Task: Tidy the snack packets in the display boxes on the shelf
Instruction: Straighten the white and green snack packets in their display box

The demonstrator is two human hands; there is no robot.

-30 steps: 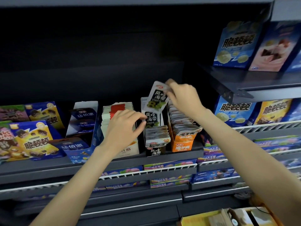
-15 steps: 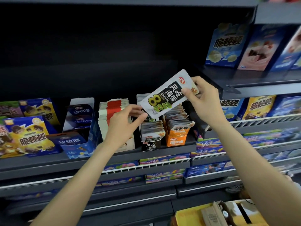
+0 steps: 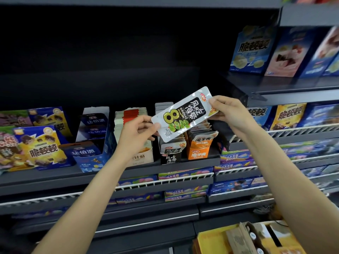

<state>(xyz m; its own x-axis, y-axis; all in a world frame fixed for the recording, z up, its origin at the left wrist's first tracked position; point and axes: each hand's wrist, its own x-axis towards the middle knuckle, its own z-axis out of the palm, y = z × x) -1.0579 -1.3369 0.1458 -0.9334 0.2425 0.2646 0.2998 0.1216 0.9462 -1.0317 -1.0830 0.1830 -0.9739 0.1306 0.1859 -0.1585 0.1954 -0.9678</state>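
Your left hand (image 3: 136, 132) and right hand (image 3: 230, 115) each pinch an end of one tilted packet (image 3: 184, 114), held between them just above the black box (image 3: 170, 154) on the shelf (image 3: 55, 174).

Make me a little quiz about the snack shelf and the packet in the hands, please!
1. True or false: only one hand holds the silver and black packet.
2. Which display box sits right below the held packet? A) the orange box B) the black box C) the cream box
3. Which hand pinches the packet's upper end?

Key
1. False: the left hand and the right hand each pinch an end.
2. B
3. The right hand; the left takes the lower end.
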